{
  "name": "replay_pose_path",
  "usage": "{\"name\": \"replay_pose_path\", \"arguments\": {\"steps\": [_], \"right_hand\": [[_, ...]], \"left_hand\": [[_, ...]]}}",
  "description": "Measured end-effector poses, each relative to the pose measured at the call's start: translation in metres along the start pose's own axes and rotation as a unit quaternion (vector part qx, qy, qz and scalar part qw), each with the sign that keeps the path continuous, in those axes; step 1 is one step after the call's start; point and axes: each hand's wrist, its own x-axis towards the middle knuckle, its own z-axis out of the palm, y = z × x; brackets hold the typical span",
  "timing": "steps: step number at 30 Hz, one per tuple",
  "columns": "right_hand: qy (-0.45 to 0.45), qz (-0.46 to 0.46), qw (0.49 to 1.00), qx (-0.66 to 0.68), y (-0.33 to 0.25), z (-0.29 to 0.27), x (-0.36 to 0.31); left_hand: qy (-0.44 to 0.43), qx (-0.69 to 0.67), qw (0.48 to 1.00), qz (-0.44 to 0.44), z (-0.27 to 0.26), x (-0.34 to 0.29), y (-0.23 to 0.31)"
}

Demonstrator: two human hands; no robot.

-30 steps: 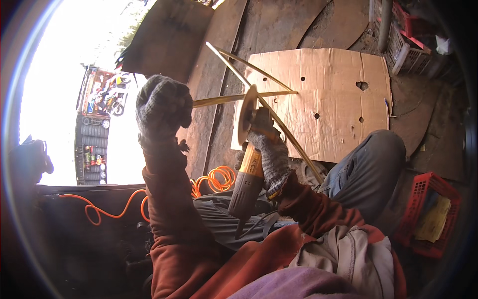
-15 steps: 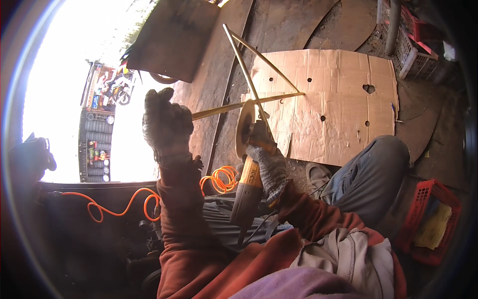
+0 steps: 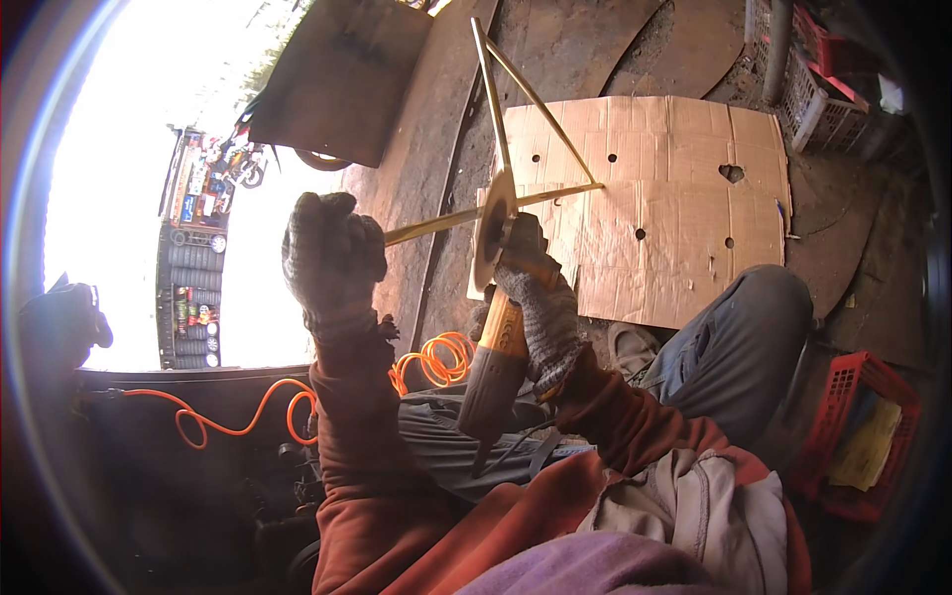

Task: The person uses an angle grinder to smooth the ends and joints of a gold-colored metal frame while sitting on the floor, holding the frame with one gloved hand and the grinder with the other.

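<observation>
A brass-coloured frame of thin bars (image 3: 540,104) forms a triangle with one bar running out to the left. My gloved left hand (image 3: 334,256) is closed around that bar's left end. In my gloved right hand (image 3: 540,312) is a yellow and grey angle grinder (image 3: 499,347), gripped near its head. The grinder's round disc (image 3: 496,228) stands edge-up at the place where the bars cross, in front of them. Whether the disc touches the metal I cannot tell. My fingertips on the grinder are partly hidden.
A flattened cardboard sheet (image 3: 684,218) with holes lies on the floor beyond my hands. An orange coiled hose (image 3: 436,362) runs at the left. A red crate (image 3: 828,436) stands at the right, a grey crate (image 3: 823,114) at the far right. A dark metal panel (image 3: 342,74) stands at the far left.
The frame has tilted, its top corner moving up and to the right. The grinder has shifted slightly, its disc now covering more of the crossing. My left hand has dropped a little.
</observation>
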Motion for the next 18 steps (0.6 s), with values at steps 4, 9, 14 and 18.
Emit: {"name": "replay_pose_path", "arguments": {"steps": [4, 9, 14, 18], "right_hand": [[0.023, -0.028, 0.998, -0.052, -0.018, 0.003, -0.002], [0.017, 0.014, 1.000, -0.002, -0.020, 0.005, -0.008], [0.020, 0.069, 0.994, -0.080, -0.026, 0.003, -0.018], [0.028, 0.048, 0.992, -0.115, -0.014, -0.011, -0.005]], "left_hand": [[-0.048, 0.001, 0.999, -0.022, -0.002, 0.003, -0.003], [-0.147, 0.088, 0.985, 0.003, 0.001, 0.014, 0.003], [-0.032, 0.031, 0.999, -0.019, 0.009, 0.022, 0.001], [-0.103, -0.018, 0.994, -0.044, -0.002, 0.020, 0.005]]}}
